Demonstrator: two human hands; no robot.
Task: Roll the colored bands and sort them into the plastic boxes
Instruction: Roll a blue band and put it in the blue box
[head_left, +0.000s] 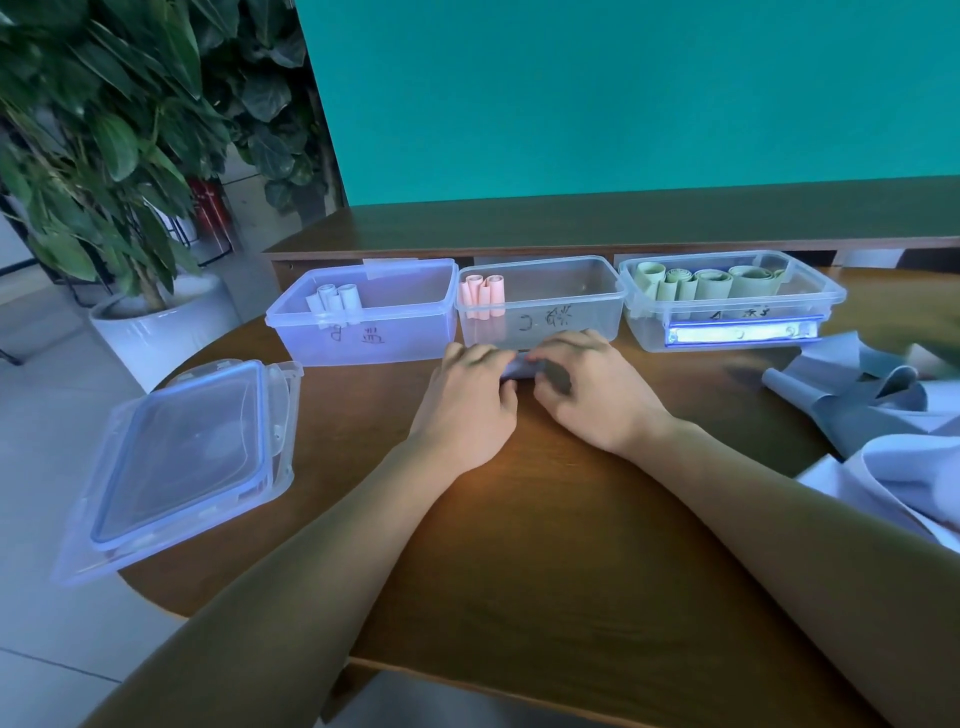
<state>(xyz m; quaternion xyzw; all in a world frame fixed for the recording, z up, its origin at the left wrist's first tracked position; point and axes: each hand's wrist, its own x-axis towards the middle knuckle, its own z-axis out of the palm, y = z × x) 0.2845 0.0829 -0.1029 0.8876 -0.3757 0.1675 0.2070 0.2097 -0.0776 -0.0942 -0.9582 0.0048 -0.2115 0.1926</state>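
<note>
An office or lobby-style indoor workspace: a round-edged wooden table stands against a teal partition wall, with pale floor tiles alongside. A large leafy potted plant in a white pot fills the left corner. Three hand-labelled clear plastic boxes line the table's far edge, and a stack of lids lies nearby.

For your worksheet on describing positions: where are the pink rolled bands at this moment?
In the head view, the pink rolls stand in the left end of the middle box, between the blue-tinted box and the box of green rolls.
</note>
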